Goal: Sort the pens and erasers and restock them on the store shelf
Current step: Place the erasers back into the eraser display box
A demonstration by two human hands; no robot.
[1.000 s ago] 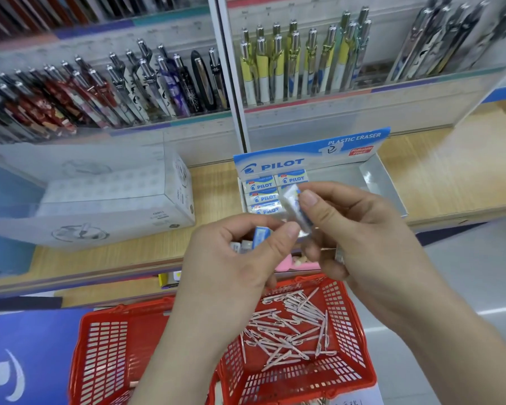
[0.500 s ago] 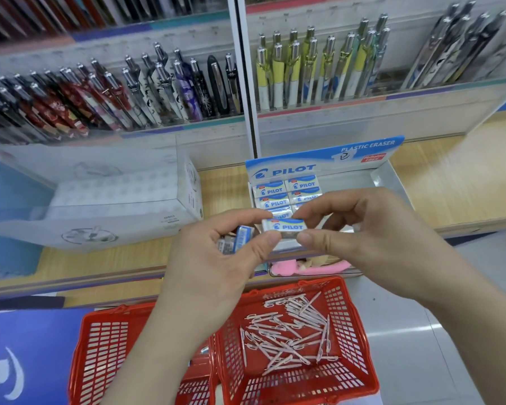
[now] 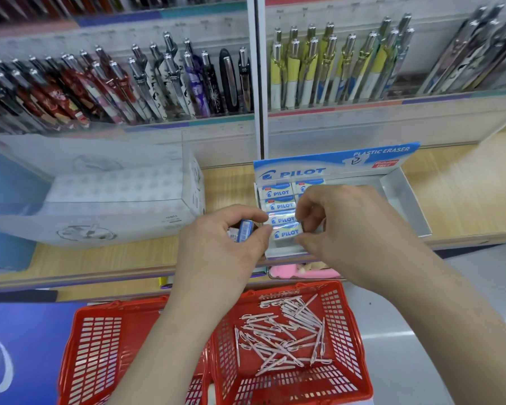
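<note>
A blue and white eraser display box (image 3: 403, 200) stands on the wooden shelf (image 3: 462, 200). Several wrapped white erasers (image 3: 276, 192) lie in its left column. My right hand (image 3: 351, 229) pinches one eraser (image 3: 285, 231) at the front of that column, low in the box. My left hand (image 3: 225, 247) holds a small stack of blue-wrapped erasers (image 3: 245, 230) just left of the box. Below, a red basket (image 3: 348, 311) holds several pale pink pens (image 3: 287, 337).
Rows of pens (image 3: 146, 83) stand in the racks above the shelf. A white carton (image 3: 120, 200) sits left of the eraser box. A second red basket (image 3: 100, 346) stands at lower left. Something pink (image 3: 284, 271) lies under the shelf edge.
My right hand turned the eraser flat and lowered it into the front of the box's left column. My left hand stayed beside the box with its erasers.
</note>
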